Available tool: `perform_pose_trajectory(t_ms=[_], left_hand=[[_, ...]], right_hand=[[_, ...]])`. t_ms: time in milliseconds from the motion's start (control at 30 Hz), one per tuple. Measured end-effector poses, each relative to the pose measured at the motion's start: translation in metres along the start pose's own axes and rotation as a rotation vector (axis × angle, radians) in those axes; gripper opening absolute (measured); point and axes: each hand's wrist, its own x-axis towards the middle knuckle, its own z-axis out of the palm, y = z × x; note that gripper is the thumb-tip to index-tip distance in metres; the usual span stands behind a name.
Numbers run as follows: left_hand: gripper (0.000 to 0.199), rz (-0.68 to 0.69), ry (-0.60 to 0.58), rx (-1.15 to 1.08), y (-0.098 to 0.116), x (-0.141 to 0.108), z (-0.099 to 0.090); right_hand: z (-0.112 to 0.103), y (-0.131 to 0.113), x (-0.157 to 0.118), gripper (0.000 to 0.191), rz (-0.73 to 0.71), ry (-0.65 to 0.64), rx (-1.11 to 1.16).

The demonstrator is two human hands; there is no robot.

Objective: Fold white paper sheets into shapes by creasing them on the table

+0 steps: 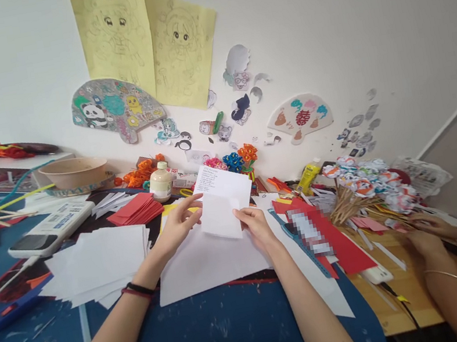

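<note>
My right hand (254, 224) pinches the lower right edge of a white sheet of paper (222, 213) between thumb and fingers. Small lines of writing run across the paper's upper left part, and a blank panel covers its lower part; whether this is one folded sheet or two, I cannot tell. At the paper's left edge is my left hand (180, 224), thumb and fingers apart, its fingertips close to the paper. Beneath both hands lies a larger white sheet (193, 271). A stack of blank white paper (103, 264) spreads out left of my left wrist.
Red paper slips (136, 210) and a cream bottle (161, 183) stand behind. A white power strip (50, 229) lies left. At right are a blurred-out object (310, 230), a blue strip (298, 241) and paper flowers (361, 171). Another person's hands (427, 230) work at far right.
</note>
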Motion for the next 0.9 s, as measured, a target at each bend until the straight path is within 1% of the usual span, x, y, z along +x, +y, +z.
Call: perform_pose_trajectory(t_ms=[100, 200, 367, 467, 600, 667, 733, 833, 900], left_hand=[[0.048, 0.010, 0.004, -0.004, 0.001, 0.000, 0.000], [0.048, 0.018, 0.028, 0.009, 0.000, 0.001, -0.001], [0.046, 0.037, 0.032, 0.089, -0.006, 0.002, -0.001], [0.049, 0.089, 0.031, 0.228, -0.009, 0.003, 0.000], [0.055, 0.235, 0.046, 0.516, -0.011, 0.001, 0.003], [0.048, 0.307, 0.043, 0.642, -0.012, 0.000, 0.004], [0.039, 0.344, 0.037, 0.709, -0.013, 0.000, 0.005], [0.028, 0.330, 0.062, 0.657, -0.013, 0.001, 0.005], [0.024, 0.260, 0.090, 0.557, -0.012, 0.003, 0.004]], right_hand=[[0.000, -0.001, 0.000, 0.036, 0.001, 0.002, 0.009], [0.002, -0.004, -0.002, 0.036, 0.008, -0.025, 0.030], [0.007, -0.007, -0.005, 0.036, 0.029, -0.054, 0.071], [0.006, -0.006, -0.004, 0.036, 0.044, -0.038, 0.074], [0.006, -0.006, -0.005, 0.034, 0.094, -0.062, 0.062], [0.007, -0.008, -0.007, 0.034, 0.125, -0.106, 0.054], [0.010, -0.009, -0.008, 0.033, 0.141, -0.145, 0.050], [0.011, -0.008, -0.009, 0.039, 0.140, -0.176, 0.066], [0.010, -0.006, -0.007, 0.043, 0.143, -0.194, 0.068]])
